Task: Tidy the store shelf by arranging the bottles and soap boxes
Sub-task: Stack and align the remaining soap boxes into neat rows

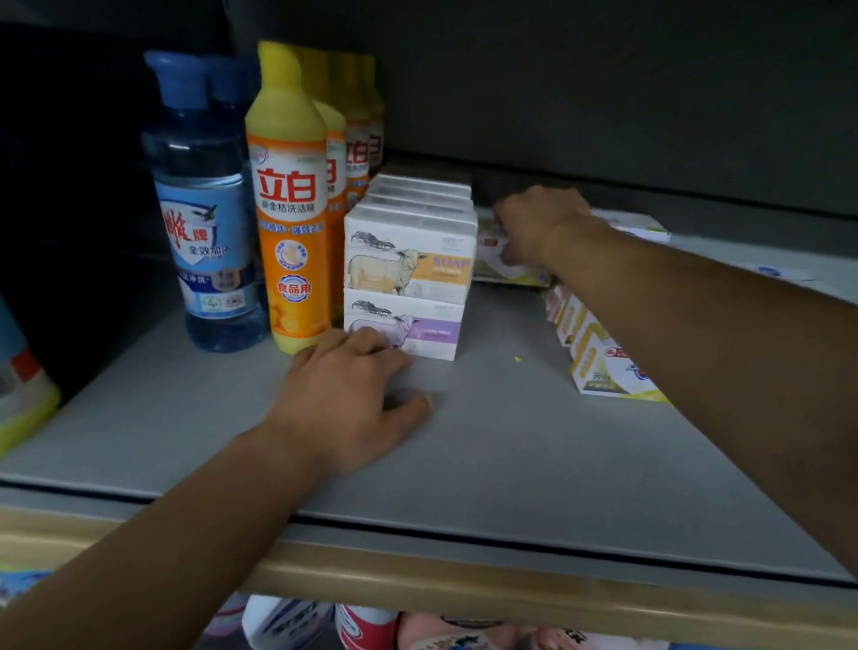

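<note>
- The left hand [350, 396] is laid flat on the shelf [502, 451], fingers relaxed and gripping nothing; its fingertips touch the front of the lower soap box [407, 329].
- The sheep-printed soap boxes are stacked two high in a row just beside the yellow bottles [291, 197], with blue bottles [202, 203] further left.
- The right hand [537, 226] is reached to the back, onto a flat yellow-edged box [504, 268]; whether it is actually grasped cannot be told.
- More small boxes [602, 358] are lined up under the right forearm.
- The boxes are judged light, stiff cardboard, easily slid or toppled; they are best held across the two short ends.
</note>
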Available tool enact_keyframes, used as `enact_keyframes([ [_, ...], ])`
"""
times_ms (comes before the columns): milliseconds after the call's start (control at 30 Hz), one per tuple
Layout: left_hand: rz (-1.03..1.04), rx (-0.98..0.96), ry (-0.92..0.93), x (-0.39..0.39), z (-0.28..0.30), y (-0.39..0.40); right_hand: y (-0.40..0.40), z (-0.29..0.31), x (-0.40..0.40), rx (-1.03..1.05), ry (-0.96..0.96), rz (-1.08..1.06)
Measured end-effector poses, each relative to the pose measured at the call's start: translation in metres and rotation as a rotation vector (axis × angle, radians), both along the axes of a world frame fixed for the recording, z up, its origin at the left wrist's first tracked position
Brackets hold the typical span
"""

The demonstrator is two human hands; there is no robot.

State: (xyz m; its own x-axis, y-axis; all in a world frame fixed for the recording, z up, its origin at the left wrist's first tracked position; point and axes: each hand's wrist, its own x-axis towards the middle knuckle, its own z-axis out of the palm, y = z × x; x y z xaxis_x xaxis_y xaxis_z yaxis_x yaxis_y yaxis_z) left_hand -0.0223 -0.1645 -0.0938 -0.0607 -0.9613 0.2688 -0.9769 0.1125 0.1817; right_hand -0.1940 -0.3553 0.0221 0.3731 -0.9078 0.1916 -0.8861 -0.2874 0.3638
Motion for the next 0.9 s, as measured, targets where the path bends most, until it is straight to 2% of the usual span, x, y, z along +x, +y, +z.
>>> enact_keyframes([
  [133,0.000,0.009,0.002,0.001,0.001,0.000,-0.002,-0.023,0.002,0.056,-0.008,-0.018],
  [200,0.004,0.020,0.000,0.000,0.002,0.001,0.003,-0.033,0.003,-0.013,-0.100,0.016],
  [233,0.005,0.023,-0.002,-0.001,0.003,0.001,0.007,-0.039,0.003,-0.085,-0.201,0.050],
  [300,0.005,0.025,-0.004,-0.001,0.003,0.002,0.020,-0.054,0.002,-0.210,-0.529,0.116],
  [367,0.013,0.029,0.008,-0.003,0.004,0.003,0.031,-0.071,0.001,-0.159,-0.854,0.097],
  [400,0.016,0.031,0.022,-0.003,0.005,0.004,0.034,-0.079,0.001,-0.087,-0.927,0.053],
  [500,0.016,0.043,0.031,-0.004,0.007,0.005,0.026,-0.095,-0.002,0.112,-0.953,-0.028],
  [900,0.035,0.026,0.043,-0.003,0.004,0.002,-0.043,-0.087,0.014,0.302,-1.093,-0.056],
])
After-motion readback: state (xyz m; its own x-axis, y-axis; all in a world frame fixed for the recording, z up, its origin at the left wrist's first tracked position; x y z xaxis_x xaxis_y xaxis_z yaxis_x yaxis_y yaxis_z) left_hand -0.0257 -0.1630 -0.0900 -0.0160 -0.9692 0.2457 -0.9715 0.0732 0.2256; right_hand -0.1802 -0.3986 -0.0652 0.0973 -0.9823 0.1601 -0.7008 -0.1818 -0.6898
